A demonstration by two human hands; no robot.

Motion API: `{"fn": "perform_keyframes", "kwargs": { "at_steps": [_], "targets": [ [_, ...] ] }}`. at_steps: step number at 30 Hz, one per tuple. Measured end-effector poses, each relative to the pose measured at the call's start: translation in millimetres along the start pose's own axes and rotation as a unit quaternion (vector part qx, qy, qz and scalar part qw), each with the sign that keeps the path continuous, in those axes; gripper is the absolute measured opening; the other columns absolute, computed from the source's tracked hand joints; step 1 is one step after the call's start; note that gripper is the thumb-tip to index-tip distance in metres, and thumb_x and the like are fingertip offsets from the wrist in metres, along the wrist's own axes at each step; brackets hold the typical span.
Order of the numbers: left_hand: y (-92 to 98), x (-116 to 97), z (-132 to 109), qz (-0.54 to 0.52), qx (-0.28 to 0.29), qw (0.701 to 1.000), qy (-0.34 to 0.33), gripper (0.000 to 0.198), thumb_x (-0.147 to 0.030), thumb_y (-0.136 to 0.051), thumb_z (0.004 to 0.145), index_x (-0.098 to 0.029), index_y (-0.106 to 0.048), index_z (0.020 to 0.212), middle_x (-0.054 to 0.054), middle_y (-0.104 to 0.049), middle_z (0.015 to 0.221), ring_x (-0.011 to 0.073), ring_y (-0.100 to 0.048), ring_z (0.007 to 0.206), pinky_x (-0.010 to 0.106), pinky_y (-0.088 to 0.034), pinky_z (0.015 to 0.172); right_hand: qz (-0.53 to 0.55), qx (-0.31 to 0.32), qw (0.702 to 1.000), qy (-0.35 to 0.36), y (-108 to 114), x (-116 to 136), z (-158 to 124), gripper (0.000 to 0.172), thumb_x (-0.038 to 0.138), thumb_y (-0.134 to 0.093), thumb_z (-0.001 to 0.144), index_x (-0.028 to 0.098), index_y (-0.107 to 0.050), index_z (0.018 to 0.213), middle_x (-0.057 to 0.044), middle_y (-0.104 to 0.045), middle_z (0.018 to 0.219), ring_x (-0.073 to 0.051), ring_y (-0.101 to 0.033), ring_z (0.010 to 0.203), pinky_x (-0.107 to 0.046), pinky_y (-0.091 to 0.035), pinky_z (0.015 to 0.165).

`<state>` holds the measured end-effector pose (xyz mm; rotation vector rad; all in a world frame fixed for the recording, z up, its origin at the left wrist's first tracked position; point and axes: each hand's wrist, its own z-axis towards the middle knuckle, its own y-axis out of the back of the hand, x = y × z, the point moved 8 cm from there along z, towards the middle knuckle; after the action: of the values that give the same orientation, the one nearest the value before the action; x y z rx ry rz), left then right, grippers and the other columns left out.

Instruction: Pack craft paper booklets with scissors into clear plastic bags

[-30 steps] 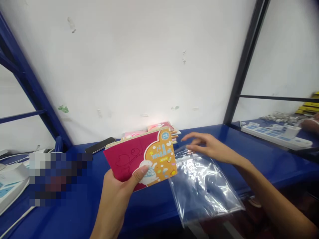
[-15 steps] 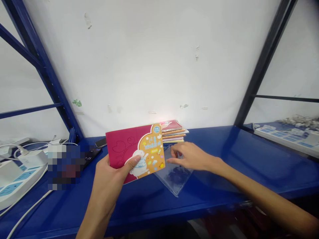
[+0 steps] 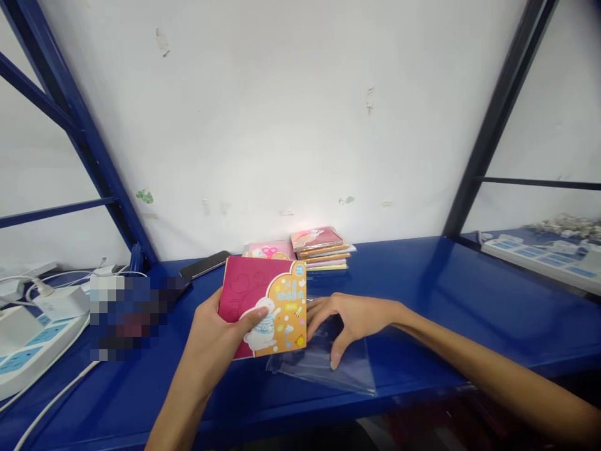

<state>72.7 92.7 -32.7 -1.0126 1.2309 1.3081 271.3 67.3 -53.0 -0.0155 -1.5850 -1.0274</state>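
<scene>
My left hand (image 3: 213,335) grips a crimson and orange booklet (image 3: 286,307) by its left side, thumb across the cover. A white cartoon animal in a blue striped top decorates the front. To its right, my right hand (image 3: 350,319) is spread over a clear plastic sleeve (image 3: 347,369) lying on the blue table. Its thumb points down apart from the other fingers, whose tips pass partly behind the booklet's right edge. Whether those tips touch the booklet or the sleeve, I cannot tell.
A stack of thin booklets (image 3: 323,250) stands by the wall, beside a pink booklet (image 3: 270,249). A dark phone (image 3: 204,265) lies at the left. White power strips sit at the left (image 3: 51,332) and right (image 3: 544,263). The blue tabletop (image 3: 422,275) ends in a front edge.
The booklet has shifted slightly right and down, uncovering the phone and pink booklet. My right hand has come lower, its fingers spreading, and the plastic sleeve has turned and moved toward the front edge.
</scene>
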Motion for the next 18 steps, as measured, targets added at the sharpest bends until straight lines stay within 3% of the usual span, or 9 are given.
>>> {"fn": "perform_keyframes", "kwargs": {
  "at_steps": [6, 9, 13, 18],
  "targets": [
    [14.9, 1.1, 6.0, 0.059, -0.006, 0.998, 0.023, 0.049, -0.036, -0.09, 0.062, -0.017, -0.072, 0.103, 0.007, -0.082, 0.087, 0.0268, -0.077, 0.071, 0.03, -0.061, 0.059, -0.016, -0.082, 0.996, -0.038, 7.2, -21.0, -7.5, 0.029, 0.041, -0.087, 0.074, 0.028, -0.081, 0.099, -0.002, -0.076, 0.115, -0.025, -0.059, 0.126, -0.035, -0.044, 0.105],
    [21.6, 0.0, 8.6, 0.076, -0.016, 0.997, 0.023, 0.044, -0.034, -0.09, 0.061, -0.018, -0.071, 0.098, 0.006, -0.081, 0.08, 0.0257, -0.077, 0.067, 0.028, -0.06, 0.055, -0.012, -0.124, 0.991, -0.039, 9.4, -24.9, -6.7, 0.032, 0.045, -0.085, 0.076, 0.025, -0.08, 0.101, -0.003, -0.076, 0.108, -0.022, -0.067, 0.108, -0.033, -0.049, 0.096],
    [22.2, 12.4, 13.3, 0.052, 0.012, 0.996, 0.065, 0.044, -0.033, -0.092, 0.061, -0.019, -0.07, 0.097, 0.007, -0.082, 0.082, 0.0245, -0.076, 0.063, 0.029, -0.059, 0.053, 0.025, -0.141, 0.989, -0.036, 6.7, -28.0, -5.0, 0.04, 0.047, -0.082, 0.079, 0.023, -0.077, 0.111, -0.005, -0.074, 0.109, -0.02, -0.071, 0.095, -0.033, -0.053, 0.09],
    [18.8, 25.7, 16.8, 0.011, 0.027, 0.995, 0.098, 0.046, -0.032, -0.092, 0.062, -0.018, -0.07, 0.099, 0.01, -0.082, 0.09, 0.0237, -0.076, 0.064, 0.031, -0.061, 0.056, -0.06, -0.178, 0.981, -0.051, 11.2, -27.2, -7.0, 0.029, 0.047, -0.081, 0.081, 0.026, -0.081, 0.101, -0.003, -0.073, 0.094, -0.018, -0.064, 0.084, -0.029, -0.051, 0.079]
  ]
}}
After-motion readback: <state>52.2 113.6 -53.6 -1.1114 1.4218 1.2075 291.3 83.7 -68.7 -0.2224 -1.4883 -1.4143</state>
